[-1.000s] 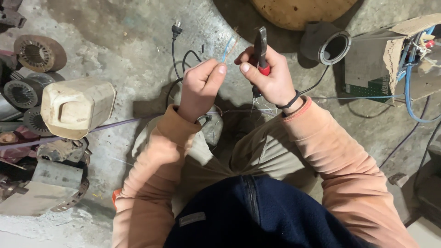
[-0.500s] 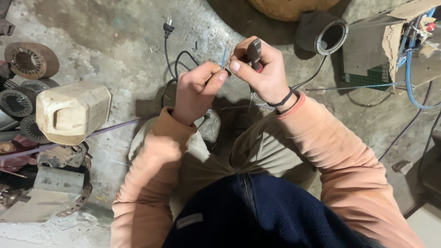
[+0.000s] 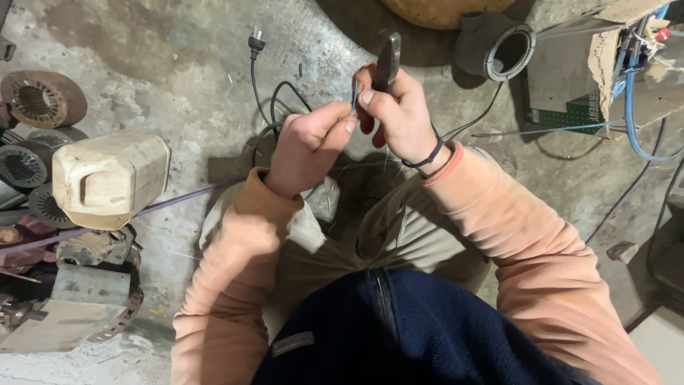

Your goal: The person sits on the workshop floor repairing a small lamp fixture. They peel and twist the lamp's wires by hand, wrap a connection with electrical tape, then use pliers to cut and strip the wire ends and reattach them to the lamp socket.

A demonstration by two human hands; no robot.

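On the concrete floor (image 3: 178, 64), seen from the head camera, a person crouches with both hands raised together near the twelve o'clock edge of the view. The left hand (image 3: 308, 146) has its fingers pinched together on a thin blue wire (image 3: 354, 96), thumb against forefinger just below the wire's free end. The right hand (image 3: 399, 107), at two o'clock from the left and touching it, is closed around red-handled pliers (image 3: 386, 64) whose dark nose points up toward twelve; its thumb also presses the wire. The wire looks light, thin and bendy, apt to kink or slip, so it is best held close to the end being worked, as the fingers do here. A black power cord (image 3: 255, 78) with a plug trails off at eleven o'clock. At nine o'clock sit a cream plastic jug (image 3: 107, 178) and rusty motor parts (image 3: 39, 100). A grey pipe fitting (image 3: 499, 46) lies at one o'clock.
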